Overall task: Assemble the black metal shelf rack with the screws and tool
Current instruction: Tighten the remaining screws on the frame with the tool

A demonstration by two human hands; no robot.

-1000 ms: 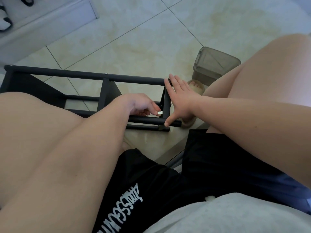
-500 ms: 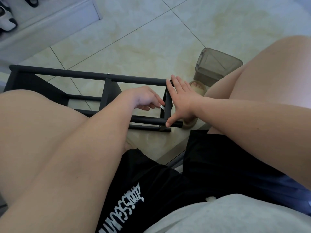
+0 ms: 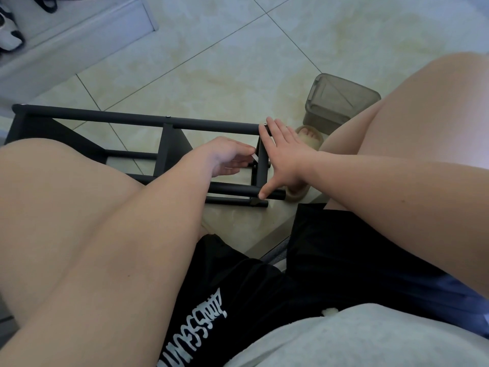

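1. The rack [image 3: 132, 119] lies on its side on the tiled floor [image 3: 211, 62], just in front of the seated person's knees, with its long black bars running left to right.
2. The right hand [image 3: 285, 157] is spread flat against the rack's right end. Its straight fingers reach up to the end of the top bar, and the thumb stretches down onto the end of a lower bar. It grips nothing and only presses.
3. The left hand [image 3: 225, 157] reaches inside the frame from the left, just beside that same end piece. Its fingertips pinch a small pale tool [image 3: 254, 157], which sits right against the inner face of the end upright. I cannot tell from here whether the tip sits in a screw.
4. A smoky clear plastic box [image 3: 341, 102] stands on the floor beyond the right hand, near the right knee.
5. A foot in a beige slipper [image 3: 309, 137] rests just behind the rack's right end.
6. The person wears black shorts [image 3: 264, 274] with white lettering.
7. Shoes [image 3: 10, 35] sit on a raised ledge at the far left.
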